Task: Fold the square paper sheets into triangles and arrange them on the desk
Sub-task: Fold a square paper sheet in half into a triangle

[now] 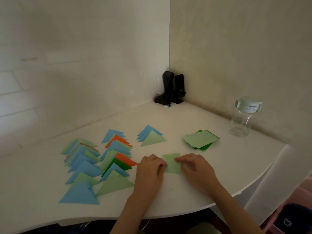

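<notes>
A light green square sheet lies flat on the white desk between my hands. My left hand pinches its left edge with curled fingers. My right hand pinches its right edge near the top. A stack of unfolded green sheets sits behind, to the right. Folded triangles lie in overlapping rows: a left row of blue and green, a middle row with blue, green and orange, and a short far row of blue under a light green triangle.
A clear glass jar with a white lid stands at the right by the wall. Two black speakers with cables fill the far corner. The desk's curved front edge runs just below my forearms.
</notes>
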The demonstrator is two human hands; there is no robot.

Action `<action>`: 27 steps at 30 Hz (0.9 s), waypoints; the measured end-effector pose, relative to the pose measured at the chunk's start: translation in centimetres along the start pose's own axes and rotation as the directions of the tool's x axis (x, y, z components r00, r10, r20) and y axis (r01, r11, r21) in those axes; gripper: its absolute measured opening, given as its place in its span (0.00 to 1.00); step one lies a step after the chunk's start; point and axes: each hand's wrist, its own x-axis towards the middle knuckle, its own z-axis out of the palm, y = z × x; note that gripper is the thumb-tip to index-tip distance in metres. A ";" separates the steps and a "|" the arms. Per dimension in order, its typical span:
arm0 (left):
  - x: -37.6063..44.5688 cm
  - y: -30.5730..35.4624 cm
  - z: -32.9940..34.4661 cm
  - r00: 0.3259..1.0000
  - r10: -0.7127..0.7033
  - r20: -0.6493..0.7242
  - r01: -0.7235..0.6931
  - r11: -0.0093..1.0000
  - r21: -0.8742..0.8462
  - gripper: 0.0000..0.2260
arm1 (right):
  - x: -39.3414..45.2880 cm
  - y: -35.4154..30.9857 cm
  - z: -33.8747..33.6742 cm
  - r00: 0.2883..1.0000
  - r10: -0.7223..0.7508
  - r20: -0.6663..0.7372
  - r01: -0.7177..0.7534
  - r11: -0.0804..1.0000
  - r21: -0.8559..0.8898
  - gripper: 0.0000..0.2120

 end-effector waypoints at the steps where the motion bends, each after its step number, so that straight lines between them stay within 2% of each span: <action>1: -0.2 0.6 0.0 0.999 0.038 0.005 -0.038 0.991 0.131 0.08 | -0.1 -0.2 -0.2 1.000 0.017 -0.011 -0.016 0.999 0.052 0.14; 4: -0.9 3.2 0.0 0.997 0.049 0.065 -0.069 0.928 0.366 0.15 | -0.7 -0.6 -0.5 0.997 0.056 -0.048 -0.051 0.993 0.107 0.17; 7: -1.2 4.6 0.3 0.997 0.012 0.070 -0.040 0.908 0.417 0.17 | -1.1 -1.0 -0.7 0.998 0.038 -0.045 -0.032 0.992 0.126 0.20; 9: -1.0 5.0 0.4 0.998 -0.012 0.060 -0.014 0.914 0.406 0.17 | -1.3 -1.0 -0.9 0.999 0.031 -0.037 -0.025 0.985 0.171 0.19; 13: -0.8 4.7 0.6 0.999 0.011 0.032 -0.021 0.941 0.337 0.09 | -1.5 -0.5 -0.8 0.997 -0.022 -0.069 0.035 0.980 0.197 0.15; 17: -0.9 3.0 0.2 0.999 0.035 -0.003 -0.033 0.966 0.258 0.07 | -1.0 0.3 0.1 0.987 -0.088 -0.136 0.092 0.995 0.027 0.11; 19: -0.9 2.1 -0.3 1.000 0.021 -0.017 -0.017 0.974 0.226 0.07 | -0.8 0.6 0.5 0.981 -0.099 -0.164 0.094 0.995 -0.041 0.07; 22: -0.8 1.3 -0.8 0.999 -0.024 -0.030 0.029 0.980 0.196 0.07 | -0.7 0.4 0.7 0.979 -0.091 -0.182 0.082 0.995 -0.055 0.04; 27: -0.6 1.4 -0.8 0.994 -0.106 -0.039 0.110 0.982 0.153 0.13 | -0.5 0.0 0.6 0.984 -0.011 -0.177 0.001 0.998 -0.057 0.06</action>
